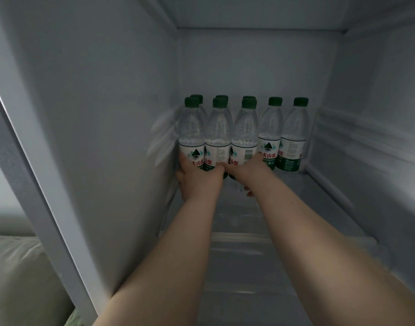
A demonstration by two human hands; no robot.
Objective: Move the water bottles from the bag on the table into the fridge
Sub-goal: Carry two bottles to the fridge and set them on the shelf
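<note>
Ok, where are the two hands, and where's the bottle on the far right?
left hand (199,182): head view, back of the hand.
right hand (248,172): head view, back of the hand.
far right bottle (294,124): head view, clear body above the label.

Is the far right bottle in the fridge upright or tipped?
Upright: the far right bottle stands on its base on the shelf, green cap on top.
</note>
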